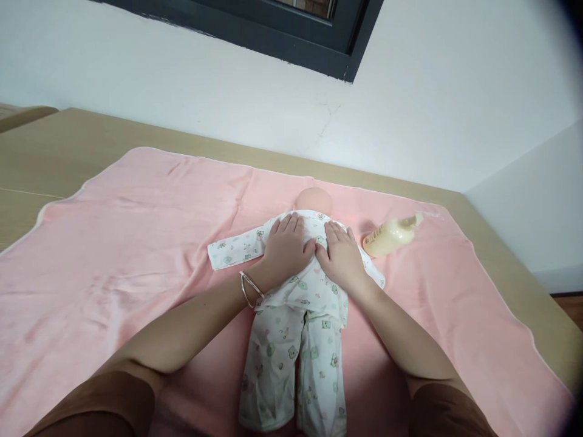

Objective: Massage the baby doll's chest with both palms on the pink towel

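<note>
A baby doll (313,199) lies on a pink blanket, its bald head toward the wall. It wears a white printed top (303,294) and matching printed trousers (273,364). My left hand (286,246) rests flat on the upper left of the top, fingers stretched toward the doll's head. On the upper right, my right hand (341,255) lies flat in the same way. The two thumbs come close together at the middle. Both hands are open and grip nothing. One sleeve reaches out to the left; the other is partly hidden under my right forearm.
A pale yellow pump bottle (389,237) lies on its side on the blanket, right of the doll. The pink blanket (150,243) covers much of the wooden table (104,130). Behind stand a white wall (228,91) and a dark window frame (319,57).
</note>
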Motion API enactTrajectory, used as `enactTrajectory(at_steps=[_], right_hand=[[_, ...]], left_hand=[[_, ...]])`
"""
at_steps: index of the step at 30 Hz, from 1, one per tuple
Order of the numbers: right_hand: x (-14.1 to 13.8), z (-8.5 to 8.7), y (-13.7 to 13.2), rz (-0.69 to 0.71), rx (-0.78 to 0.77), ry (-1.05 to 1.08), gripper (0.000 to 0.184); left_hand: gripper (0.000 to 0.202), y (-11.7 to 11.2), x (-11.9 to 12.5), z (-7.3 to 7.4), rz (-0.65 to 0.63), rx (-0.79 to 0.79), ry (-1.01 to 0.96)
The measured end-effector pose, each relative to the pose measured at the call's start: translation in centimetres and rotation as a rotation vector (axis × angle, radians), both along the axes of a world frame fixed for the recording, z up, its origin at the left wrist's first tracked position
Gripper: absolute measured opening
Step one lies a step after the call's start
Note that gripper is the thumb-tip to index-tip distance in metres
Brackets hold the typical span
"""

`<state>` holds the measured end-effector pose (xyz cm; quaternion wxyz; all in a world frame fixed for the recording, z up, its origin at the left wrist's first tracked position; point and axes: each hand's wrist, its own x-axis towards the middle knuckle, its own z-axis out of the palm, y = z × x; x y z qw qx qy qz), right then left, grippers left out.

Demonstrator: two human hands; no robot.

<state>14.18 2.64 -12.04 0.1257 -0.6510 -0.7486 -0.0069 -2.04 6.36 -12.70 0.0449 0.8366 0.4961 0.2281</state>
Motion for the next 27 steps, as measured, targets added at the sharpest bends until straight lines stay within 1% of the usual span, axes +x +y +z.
enactTrajectory(at_steps=[17,27], right_hand=[[0.05,-0.06,0.00,-0.006,0.009,0.020,0.063],[-0.07,-0.07,-0.08,-0.015,0.016,-0.002,0.063]], left_hand=[[0.060,-0.05,0.00,0.06,0.007,-0.006,-0.004],[0.056,-0.09,-0.05,0.17,0.004,0.002,-0.023]])
